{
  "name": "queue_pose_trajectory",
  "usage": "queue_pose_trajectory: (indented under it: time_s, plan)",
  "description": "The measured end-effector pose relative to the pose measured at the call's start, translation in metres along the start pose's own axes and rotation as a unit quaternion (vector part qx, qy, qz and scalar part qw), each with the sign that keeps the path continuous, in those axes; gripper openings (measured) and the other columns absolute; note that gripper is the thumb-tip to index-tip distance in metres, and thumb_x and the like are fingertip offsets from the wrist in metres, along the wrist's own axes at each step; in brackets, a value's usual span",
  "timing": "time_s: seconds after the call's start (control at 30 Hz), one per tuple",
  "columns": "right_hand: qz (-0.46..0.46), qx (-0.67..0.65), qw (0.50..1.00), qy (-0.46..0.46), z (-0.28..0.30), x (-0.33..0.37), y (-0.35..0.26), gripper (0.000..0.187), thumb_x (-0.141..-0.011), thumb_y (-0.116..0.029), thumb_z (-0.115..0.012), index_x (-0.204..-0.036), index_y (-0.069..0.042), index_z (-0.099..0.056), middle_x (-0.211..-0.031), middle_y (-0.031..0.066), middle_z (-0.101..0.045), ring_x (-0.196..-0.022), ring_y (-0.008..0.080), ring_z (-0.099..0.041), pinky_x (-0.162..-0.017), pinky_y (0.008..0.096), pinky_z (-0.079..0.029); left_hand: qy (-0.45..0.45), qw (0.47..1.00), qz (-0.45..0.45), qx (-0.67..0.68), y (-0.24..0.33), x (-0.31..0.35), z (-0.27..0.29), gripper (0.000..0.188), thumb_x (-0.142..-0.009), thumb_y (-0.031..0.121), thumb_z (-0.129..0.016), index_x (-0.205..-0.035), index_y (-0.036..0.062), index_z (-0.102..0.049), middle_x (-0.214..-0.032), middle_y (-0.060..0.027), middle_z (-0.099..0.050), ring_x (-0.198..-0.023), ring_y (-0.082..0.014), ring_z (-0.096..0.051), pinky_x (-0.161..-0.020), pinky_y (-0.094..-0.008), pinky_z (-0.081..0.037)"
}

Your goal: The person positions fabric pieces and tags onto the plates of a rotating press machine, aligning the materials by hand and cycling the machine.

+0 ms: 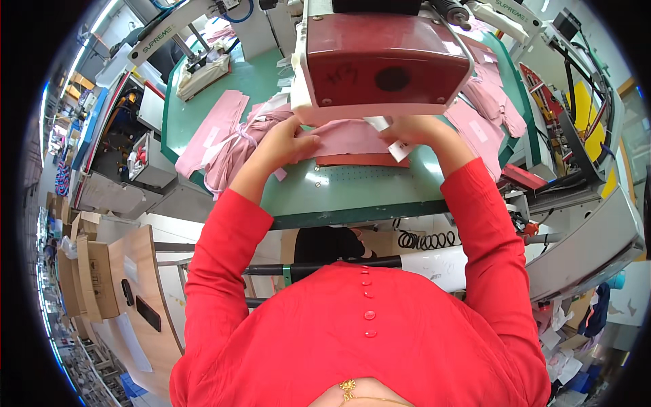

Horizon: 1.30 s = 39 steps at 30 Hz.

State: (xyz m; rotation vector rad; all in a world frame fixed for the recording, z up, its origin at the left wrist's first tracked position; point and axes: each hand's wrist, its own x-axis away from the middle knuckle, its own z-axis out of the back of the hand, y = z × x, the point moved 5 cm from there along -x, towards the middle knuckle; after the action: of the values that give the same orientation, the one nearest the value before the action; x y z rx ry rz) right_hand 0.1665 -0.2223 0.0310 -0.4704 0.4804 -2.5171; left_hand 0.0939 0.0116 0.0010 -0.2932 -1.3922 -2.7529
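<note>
A pink fabric piece [349,138] lies on the green worktable, just under the front of a red machine head [386,51]. My left hand [283,144] grips its left end, thumb on top; the fingertips go out of sight beneath the machine. At the right end, my right hand [415,130] is closed with a white label [400,150] at its fingers. More white shows beside those fingers, and I cannot tell whether it is the same label. An orange-brown strip [363,161] shows below the fabric's near edge.
Tied pink fabric bundles [237,152] lie left on the worktable [352,193], and more pink pieces [478,129] lie right. A wooden side table [146,285] with a phone [148,313] and a cardboard box [95,278] stands at lower left. Machine arms [159,41] reach over the far side.
</note>
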Motion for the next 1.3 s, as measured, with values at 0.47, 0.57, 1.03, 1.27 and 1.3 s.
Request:
queue_pose_trajectory:
  time_s: [0.47, 0.57, 1.03, 1.27, 1.3]
  plan:
    - [-0.024, -0.218, 0.973, 0.074, 0.023, 0.022, -0.001, 0.03, -0.075, -0.022, -0.071, -0.098, -0.003, -0.067, -0.074, 0.0105, -0.065, -0.06, 0.0182, -0.063, -0.058, 0.0345, -0.052, 0.099, 0.947, -0.023, 0.303, 0.031, -0.003, 0.035, 0.028, -0.089, 0.004, -0.057, -0.116, 0.0006, -0.062, -0.103, -0.0049, -0.067, -0.093, -0.0118, -0.063, -0.082, -0.0267, -0.051]
    - [-0.036, -0.133, 0.99, 0.029, 0.008, 0.018, 0.004, 0.033, -0.076, -0.019, -0.071, -0.105, -0.003, -0.064, -0.085, 0.0132, -0.067, -0.071, 0.0227, -0.065, -0.063, 0.0362, -0.053, 0.11, 0.968, 0.013, 0.227, -0.009, -0.013, 0.03, 0.024, -0.088, 0.009, -0.061, -0.108, -0.0018, -0.067, -0.096, -0.0039, -0.067, -0.081, -0.0103, -0.062, -0.075, -0.026, -0.049]
    - [-0.005, -0.104, 0.994, 0.025, -0.008, 0.032, 0.017, 0.055, -0.076, -0.005, -0.066, -0.128, -0.004, -0.049, -0.102, 0.0186, -0.065, -0.079, 0.0272, -0.068, -0.062, 0.0378, -0.056, 0.117, 0.985, -0.09, -0.091, -0.009, 0.015, 0.01, 0.024, -0.088, 0.016, -0.063, -0.109, 0.0077, -0.07, -0.103, -0.0044, -0.06, -0.084, -0.0154, -0.062, -0.055, -0.027, -0.053]
    - [0.008, -0.107, 0.994, 0.033, -0.003, 0.039, 0.019, 0.049, -0.076, -0.007, -0.067, -0.122, -0.001, -0.051, -0.098, 0.0177, -0.065, -0.079, 0.0271, -0.067, -0.066, 0.0379, -0.054, 0.213, 0.928, -0.205, -0.228, -0.004, 0.021, 0.01, 0.019, -0.086, 0.014, -0.064, -0.103, 0.0091, -0.071, -0.106, -0.0095, -0.06, -0.087, -0.0277, -0.063, -0.064, -0.0354, -0.054]
    - [-0.006, -0.13, 0.991, 0.029, 0.0, 0.041, 0.02, 0.046, -0.076, -0.007, -0.068, -0.119, 0.0, -0.053, -0.096, 0.0174, -0.065, -0.078, 0.0268, -0.067, -0.065, 0.0378, -0.053, 0.274, 0.86, -0.286, -0.322, 0.007, 0.027, 0.008, 0.017, -0.085, 0.012, -0.064, -0.1, 0.0087, -0.072, -0.107, -0.0109, -0.062, -0.09, -0.031, -0.063, -0.074, -0.0375, -0.053]
